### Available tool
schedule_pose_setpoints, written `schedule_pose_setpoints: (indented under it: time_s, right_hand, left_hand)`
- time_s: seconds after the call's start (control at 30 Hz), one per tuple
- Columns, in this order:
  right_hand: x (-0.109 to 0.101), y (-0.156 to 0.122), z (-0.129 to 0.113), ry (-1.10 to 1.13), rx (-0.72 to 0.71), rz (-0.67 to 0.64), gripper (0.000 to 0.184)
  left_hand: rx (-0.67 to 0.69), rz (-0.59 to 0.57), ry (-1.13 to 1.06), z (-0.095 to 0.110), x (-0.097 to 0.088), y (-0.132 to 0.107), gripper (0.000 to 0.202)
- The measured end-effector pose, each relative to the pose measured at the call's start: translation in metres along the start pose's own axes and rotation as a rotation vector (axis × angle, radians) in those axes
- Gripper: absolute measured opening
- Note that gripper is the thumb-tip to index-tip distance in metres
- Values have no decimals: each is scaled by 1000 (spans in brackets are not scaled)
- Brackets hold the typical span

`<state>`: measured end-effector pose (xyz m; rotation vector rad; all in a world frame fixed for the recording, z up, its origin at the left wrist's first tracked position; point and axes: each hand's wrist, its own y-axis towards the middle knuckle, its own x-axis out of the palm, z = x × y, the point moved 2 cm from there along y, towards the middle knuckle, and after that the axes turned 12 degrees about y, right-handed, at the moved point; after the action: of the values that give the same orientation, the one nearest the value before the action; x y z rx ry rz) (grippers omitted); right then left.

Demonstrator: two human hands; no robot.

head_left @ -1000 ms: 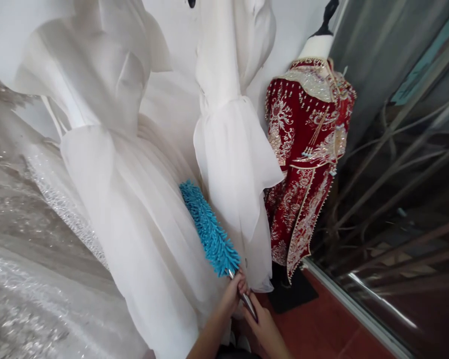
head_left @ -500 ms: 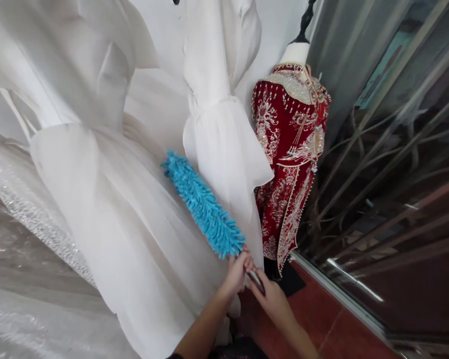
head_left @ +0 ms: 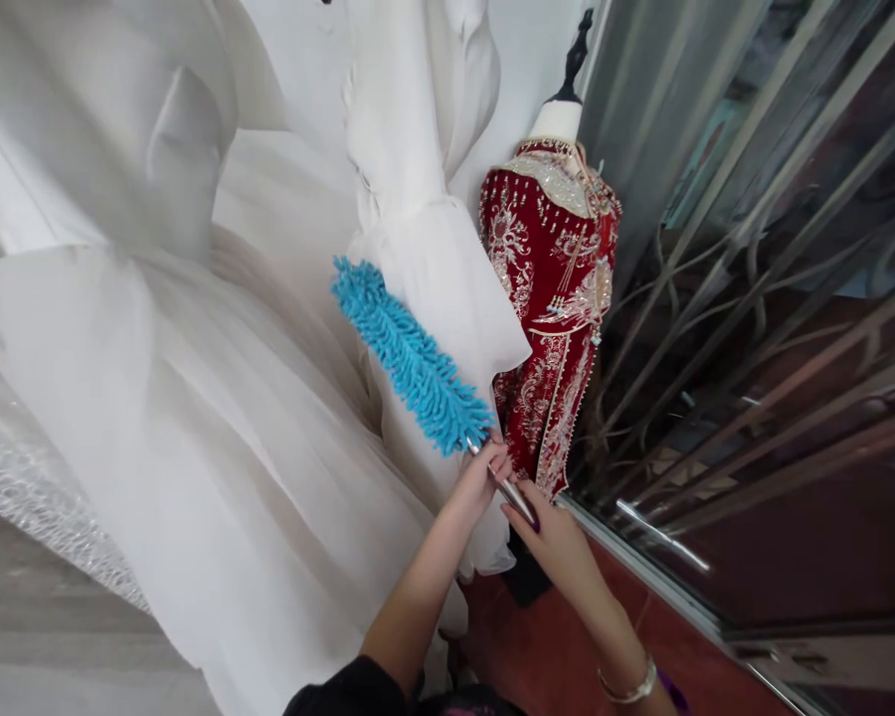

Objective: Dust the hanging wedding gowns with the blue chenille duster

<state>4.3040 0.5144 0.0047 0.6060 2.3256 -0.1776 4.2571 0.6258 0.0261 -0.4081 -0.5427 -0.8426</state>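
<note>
We judge the main risk to be snagging. The blue duster point(head_left: 410, 358) lies slanted across the centre of the frame, right against the ruffled white dress point(head_left: 447, 288). Its shaggy fibres could catch the thin fabric or drag it off line if swept hard. A wide swing to the right could also knock beads off the red embroidered garment point(head_left: 552, 288) on its mannequin point(head_left: 558, 119), which stands just beside the hands. The metal handle point(head_left: 518, 497) looks thin and smooth, so it could twist in the fingers.

Both hands are closed on that handle. The left hand point(head_left: 481, 477) pinches it just below the duster head, and the right hand point(head_left: 552, 532) wraps it lower, toward the bottom centre. The duster head runs up and left from the grip, its tip near the full white gown point(head_left: 156, 398). Whether the tip touches that gown we cannot quite tell.
</note>
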Motion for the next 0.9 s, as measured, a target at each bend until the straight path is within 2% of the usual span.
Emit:
schedule_pose_setpoints:
  time_s: [0.17, 0.33, 0.43, 0.53, 0.6, 0.67, 0.77, 0.9]
  right_hand:
    - [29, -17, 26, -4, 88, -57, 32]
    - [56, -33, 46, 83, 127, -125, 29]
    - [67, -41, 57, 140, 135, -179, 30]
    - [72, -47, 61, 193, 118, -220, 31]
    - [69, -49, 59, 219, 98, -224, 31]
    - [60, -48, 53, 236, 79, -215, 31]
    - [37, -40, 35, 242, 49, -187, 32]
    - [-3, -24, -2, 197, -40, -107, 35]
  left_hand:
    - [-188, 110, -128, -48, -35, -4, 28]
    - [-277, 209, -183, -88, -63, -14, 27]
    - [-320, 250, -185, -106, -74, -21, 25]
    - [-342, 278, -190, -113, -78, -29, 24]
    - [-334, 284, -193, -108, -75, -34, 24]
    - [-294, 257, -185, -93, -66, -37, 25]
    - [-197, 132, -131, -55, -41, -38, 28]
    - [-69, -55, -26, 3, -3, -33, 27]
